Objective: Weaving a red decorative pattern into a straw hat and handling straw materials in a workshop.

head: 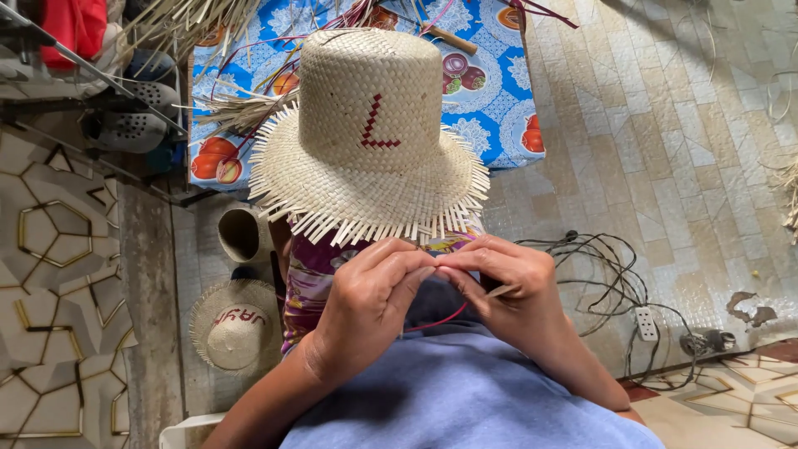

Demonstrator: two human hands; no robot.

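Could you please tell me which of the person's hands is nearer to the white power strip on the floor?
Right. The right hand is just left of the power strip in the picture; the left hand lies farther away, beyond the right one.

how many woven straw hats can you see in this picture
2. A large unfinished hat with a fringed brim sits just beyond both hands; a smaller finished hat lies on the floor at lower left. Others may be hidden.

Home floor used as a hat-weaving spot: unfinished straw hat (370, 137) just above the hands, loose straw strips (195, 25) beyond it, finished hat (235, 326) left, sandals (125, 129) far upper left.
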